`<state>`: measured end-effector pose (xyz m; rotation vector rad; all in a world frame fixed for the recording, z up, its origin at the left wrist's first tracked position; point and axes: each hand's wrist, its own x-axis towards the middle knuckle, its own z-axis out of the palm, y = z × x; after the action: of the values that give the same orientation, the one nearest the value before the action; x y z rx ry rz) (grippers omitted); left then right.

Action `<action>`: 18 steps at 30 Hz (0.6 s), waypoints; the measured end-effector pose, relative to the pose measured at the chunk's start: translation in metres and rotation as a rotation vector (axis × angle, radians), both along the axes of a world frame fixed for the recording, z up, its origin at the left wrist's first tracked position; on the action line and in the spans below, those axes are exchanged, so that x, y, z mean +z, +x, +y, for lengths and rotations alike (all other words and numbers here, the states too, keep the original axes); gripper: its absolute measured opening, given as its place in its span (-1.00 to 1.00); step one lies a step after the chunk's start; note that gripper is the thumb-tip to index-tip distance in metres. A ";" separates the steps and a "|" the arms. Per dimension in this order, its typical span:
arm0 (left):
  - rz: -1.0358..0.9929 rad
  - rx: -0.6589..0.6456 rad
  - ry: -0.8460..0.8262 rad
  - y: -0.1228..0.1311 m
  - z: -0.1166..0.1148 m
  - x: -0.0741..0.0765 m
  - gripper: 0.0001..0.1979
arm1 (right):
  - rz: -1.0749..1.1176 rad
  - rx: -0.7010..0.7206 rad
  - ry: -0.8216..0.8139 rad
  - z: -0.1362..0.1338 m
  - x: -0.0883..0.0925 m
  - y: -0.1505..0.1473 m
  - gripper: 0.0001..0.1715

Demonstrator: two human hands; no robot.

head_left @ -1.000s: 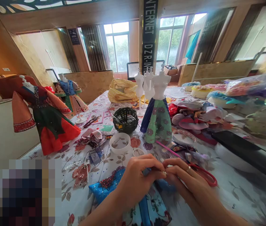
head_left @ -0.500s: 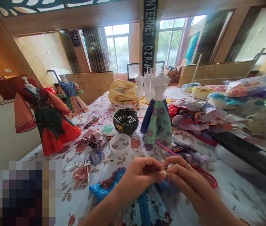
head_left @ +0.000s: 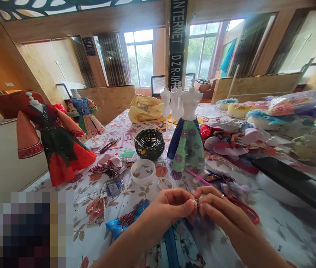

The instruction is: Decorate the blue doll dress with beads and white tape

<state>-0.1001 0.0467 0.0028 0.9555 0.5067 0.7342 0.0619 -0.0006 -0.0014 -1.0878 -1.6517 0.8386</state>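
Note:
My left hand (head_left: pixel 174 204) pinches small pearly white beads (head_left: pixel 194 202) between thumb and forefinger. Close against it, my right hand (head_left: pixel 219 210) has its fingers drawn together and wears a ring; what it grips is hidden. Beneath both hands lies a small blue garment (head_left: pixel 118 226) with dark red patterned trim and a printed panel. A red loop (head_left: pixel 254 216), perhaps a scissors handle, shows past my right hand. A pink stick (head_left: pixel 198 176) lies just beyond my fingers.
A dark woven basket (head_left: pixel 149 143) and a white ring (head_left: pixel 143 172) stand ahead. A dress form in a green floral skirt (head_left: pixel 188 145) stands behind my hands. Dressed doll forms (head_left: pixel 54 137) are at left. Fabric scraps (head_left: pixel 227 139) and a black object (head_left: pixel 291 182) crowd the right.
My left fingertips have shifted slightly, showing more of the white beads. My right fingers have drawn a little apart from them. The table things have stayed put.

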 end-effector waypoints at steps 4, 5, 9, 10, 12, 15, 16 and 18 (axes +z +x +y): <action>-0.048 0.044 -0.012 0.002 0.000 0.000 -0.69 | 0.037 -0.045 0.011 0.002 -0.003 -0.001 -0.68; -0.062 0.048 -0.014 0.002 0.000 0.001 -0.69 | 0.033 -0.062 0.015 0.002 -0.004 -0.001 -0.69; -0.101 0.066 -0.033 0.002 0.000 0.004 -0.70 | 0.018 -0.090 0.053 0.005 -0.006 0.001 -0.66; -0.106 0.079 -0.046 0.001 -0.001 0.006 -0.71 | 0.020 -0.093 0.059 0.005 -0.006 0.001 -0.64; -0.131 0.118 -0.068 0.000 0.000 0.007 -0.72 | 0.028 -0.103 0.059 0.006 -0.005 0.001 -0.62; -0.168 0.206 -0.078 -0.002 0.001 0.009 -0.72 | 0.038 -0.102 0.046 0.005 -0.005 0.001 -0.62; -0.169 0.234 -0.074 -0.002 0.001 0.009 -0.72 | 0.037 -0.098 0.044 0.005 -0.005 0.001 -0.63; -0.144 0.284 -0.051 -0.001 0.001 0.008 -0.71 | 0.027 -0.095 0.039 0.004 -0.005 0.001 -0.65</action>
<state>-0.1012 0.0478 0.0112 0.7842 0.5379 1.0336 0.0632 0.0037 -0.0059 -1.1140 -1.5751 0.7536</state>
